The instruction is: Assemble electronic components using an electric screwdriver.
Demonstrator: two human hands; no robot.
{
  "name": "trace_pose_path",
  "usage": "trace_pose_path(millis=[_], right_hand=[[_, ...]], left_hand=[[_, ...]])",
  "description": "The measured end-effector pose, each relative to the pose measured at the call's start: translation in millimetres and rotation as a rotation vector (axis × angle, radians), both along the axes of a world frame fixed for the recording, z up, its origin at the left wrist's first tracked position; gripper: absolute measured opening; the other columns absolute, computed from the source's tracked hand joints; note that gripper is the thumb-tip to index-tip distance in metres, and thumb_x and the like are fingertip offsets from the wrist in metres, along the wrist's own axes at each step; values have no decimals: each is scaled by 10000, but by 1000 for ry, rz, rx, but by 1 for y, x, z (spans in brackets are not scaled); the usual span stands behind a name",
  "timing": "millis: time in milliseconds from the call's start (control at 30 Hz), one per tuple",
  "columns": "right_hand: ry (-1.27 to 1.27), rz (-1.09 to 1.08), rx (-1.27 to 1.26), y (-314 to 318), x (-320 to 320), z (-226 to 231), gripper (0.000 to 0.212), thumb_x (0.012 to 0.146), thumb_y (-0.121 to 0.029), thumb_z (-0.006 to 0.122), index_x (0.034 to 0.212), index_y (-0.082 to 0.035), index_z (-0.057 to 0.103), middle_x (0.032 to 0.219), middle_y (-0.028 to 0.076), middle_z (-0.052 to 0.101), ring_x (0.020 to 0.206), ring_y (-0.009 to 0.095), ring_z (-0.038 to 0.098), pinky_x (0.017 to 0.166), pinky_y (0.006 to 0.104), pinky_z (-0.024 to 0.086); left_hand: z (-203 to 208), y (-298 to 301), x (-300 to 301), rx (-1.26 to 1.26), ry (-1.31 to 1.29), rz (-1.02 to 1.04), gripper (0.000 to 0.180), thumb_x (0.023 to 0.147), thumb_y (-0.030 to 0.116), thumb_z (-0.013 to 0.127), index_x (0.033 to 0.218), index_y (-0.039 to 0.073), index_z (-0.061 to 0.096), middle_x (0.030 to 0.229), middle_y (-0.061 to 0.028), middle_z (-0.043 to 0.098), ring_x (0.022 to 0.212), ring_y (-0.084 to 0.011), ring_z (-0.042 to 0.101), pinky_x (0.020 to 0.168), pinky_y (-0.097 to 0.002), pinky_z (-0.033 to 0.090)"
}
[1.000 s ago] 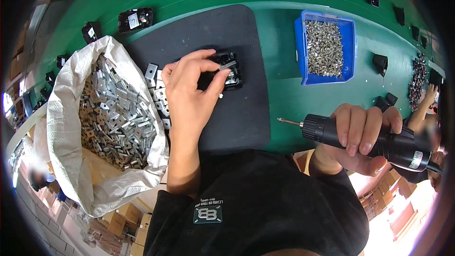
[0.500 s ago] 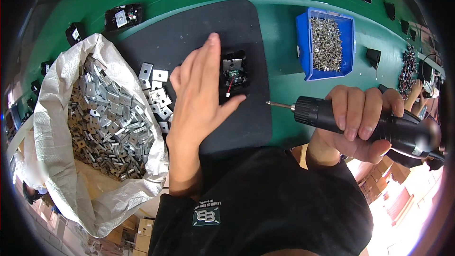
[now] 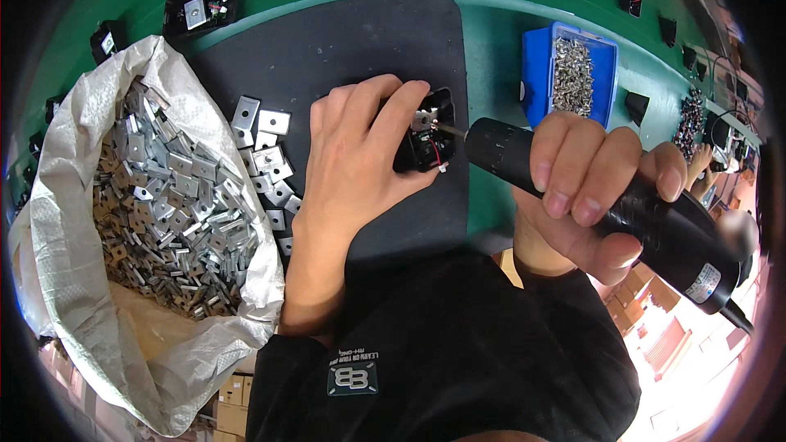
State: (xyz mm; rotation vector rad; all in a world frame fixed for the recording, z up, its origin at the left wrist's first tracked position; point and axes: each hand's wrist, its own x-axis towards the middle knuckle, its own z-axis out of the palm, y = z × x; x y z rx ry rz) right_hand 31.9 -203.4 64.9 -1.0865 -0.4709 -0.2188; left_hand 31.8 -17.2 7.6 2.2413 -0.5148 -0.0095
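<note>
On the dark mat my left hand (image 3: 352,143) is curled around a small black plastic housing (image 3: 444,106), fingers along its far side and thumb at its near side. Inside the housing are a square metal plate (image 3: 422,121), a circuit board and a red wire with a white plug. My right hand (image 3: 585,188) wraps around a black electric screwdriver (image 3: 501,149). The bit points left into the housing, its tip at the metal plate. Whether a screw sits at the tip is too small to make out.
A white woven sack (image 3: 61,221) full of metal plates stands at left, with several loose plates (image 3: 268,160) beside it on the mat (image 3: 393,33). A blue bin (image 3: 536,74) of screws is at right. More black housings (image 3: 201,12) line the green table. Another person's hand (image 3: 700,162) shows far right.
My left hand has closed on the housing, which now sits tilted and slightly farther right. The screwdriver has moved left and up, bringing its bit into the housing.
</note>
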Motion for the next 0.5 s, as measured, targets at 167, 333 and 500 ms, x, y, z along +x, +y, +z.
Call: trace_pose_path(millis=[167, 333, 500], right_hand=[[10, 37, -13, -3, 2, -1, 486, 907, -346, 683, 1296, -184, 439, 806, -23, 544, 680, 113, 529, 673, 277, 406], [2, 51, -7, -3, 2, -6, 493, 906, -350, 683, 1300, -181, 440, 813, -20, 551, 684, 112, 532, 671, 278, 407], [-11, 36, -11, -1, 3, -6, 501, 906, -356, 685, 1304, -183, 434, 811, -19, 551, 686, 115, 533, 664, 282, 408]], left_hand=[[-2, -1, -1, 3, -23, 5, 729, 499, 210, 861, 1175, 104, 612, 1126, -69, 595, 997, -270, 551, 848, -382, 392], [-3, -1, -1, 2, -14, 8, 709, 504, 209, 857, 1168, 112, 626, 1125, -61, 594, 990, -266, 549, 846, -380, 392], [-1, 1, -1, 8, -7, 5, 697, 511, 213, 852, 1166, 118, 635, 1123, -58, 589, 982, -262, 547, 847, -378, 389]])
